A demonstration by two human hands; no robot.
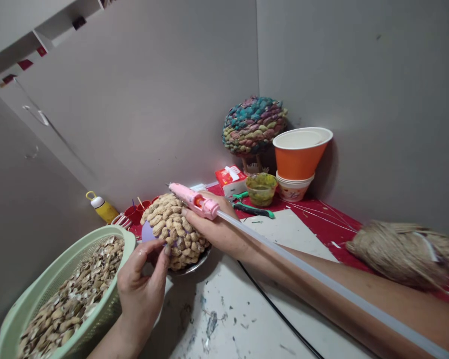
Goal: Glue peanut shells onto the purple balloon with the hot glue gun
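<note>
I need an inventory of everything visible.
Peanut ball: one, tan, centre
Dish: one, silver, under ball
Glue gun: one, pink, centre
Glue stick: one, whitish, centre
Basket: one, green, left
Shells: many, tan, in basket
Bottle: one, yellow, left
Cups: some, red, left
Packet: one, red, back
Tub: one, yellowish, back
Pliers: one, green, back
Tree model: one, multicoloured, back
Buckets: count unclear, orange, back
Bowls: several, white, back
Twine: one, tan, right
Cable: one, black, front
Tabletop: one, red-white, below
Left hand, right hand: two, bare, centre

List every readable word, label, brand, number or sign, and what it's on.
No text legible.
Red-and-white packet: printed marks, too blurred to read.
Stacked paper bowls: printed marks, too small and blurred to read.
Pink glue gun: no readable marking.
</note>
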